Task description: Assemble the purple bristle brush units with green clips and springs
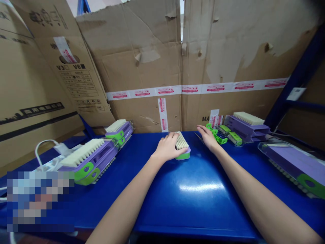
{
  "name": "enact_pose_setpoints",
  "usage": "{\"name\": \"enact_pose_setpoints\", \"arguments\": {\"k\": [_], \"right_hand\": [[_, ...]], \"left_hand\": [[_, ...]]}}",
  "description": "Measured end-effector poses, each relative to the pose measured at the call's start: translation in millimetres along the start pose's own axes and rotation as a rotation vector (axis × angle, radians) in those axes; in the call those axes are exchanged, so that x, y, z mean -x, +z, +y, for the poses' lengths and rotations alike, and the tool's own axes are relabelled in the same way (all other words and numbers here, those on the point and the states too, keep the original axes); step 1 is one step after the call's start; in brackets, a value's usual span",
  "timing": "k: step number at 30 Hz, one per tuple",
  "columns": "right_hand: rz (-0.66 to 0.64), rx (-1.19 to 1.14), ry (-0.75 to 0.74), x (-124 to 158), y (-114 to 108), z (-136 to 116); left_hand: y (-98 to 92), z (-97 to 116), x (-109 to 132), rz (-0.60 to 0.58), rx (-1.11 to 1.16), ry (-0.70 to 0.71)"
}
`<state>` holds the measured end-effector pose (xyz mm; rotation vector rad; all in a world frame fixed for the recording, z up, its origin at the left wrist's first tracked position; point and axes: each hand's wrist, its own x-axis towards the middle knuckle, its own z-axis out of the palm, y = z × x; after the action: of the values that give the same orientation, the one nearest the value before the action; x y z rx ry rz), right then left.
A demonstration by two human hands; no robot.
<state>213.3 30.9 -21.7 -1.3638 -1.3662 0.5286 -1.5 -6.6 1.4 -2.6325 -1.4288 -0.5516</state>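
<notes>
My left hand (166, 147) is wrapped round a small brush (181, 141) on the blue tabletop. Its pale bristles point upward, and its body is purple with a green edge; my fingers cover the left side. To the right, my right hand (207, 138) is low over the table, fingers stretched out. A thin, dark, pointed tool (199, 137) lies just under its fingers; whether they touch it is hidden. Bright green plastic frames (219, 138) lie right beside that hand.
Purple-and-green bristled brush units (88, 159) stand in stacks on the left, near a white power strip (52, 163) with cables. More purple parts (246, 127) are stacked at back right, and a long purple piece (294, 162) lies at right. Cardboard (142, 67) walls the back.
</notes>
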Motion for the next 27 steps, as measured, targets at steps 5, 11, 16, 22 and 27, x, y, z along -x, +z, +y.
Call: {"name": "enact_pose_setpoints", "arguments": {"k": [5,11,16,22,27], "right_hand": [[0.071,-0.07,-0.019,-9,1,12],[0.105,-0.124,-0.037,-17,-2,30],[0.105,-0.096,-0.023,-17,-7,37],[0.099,-0.023,-0.005,-15,-7,37],[0.111,0.052,-0.009,-14,-9,39]], "left_hand": [[1.6,0,0,0.001,-0.009,0.009],[0.5,-3,-1,0.014,-0.009,0.031],[-4.7,-20,-3,-0.01,-0.01,0.027],[-7.8,-54,0,0.037,-0.045,-0.061],[-3.8,-73,1,0.059,-0.034,-0.244]]}}
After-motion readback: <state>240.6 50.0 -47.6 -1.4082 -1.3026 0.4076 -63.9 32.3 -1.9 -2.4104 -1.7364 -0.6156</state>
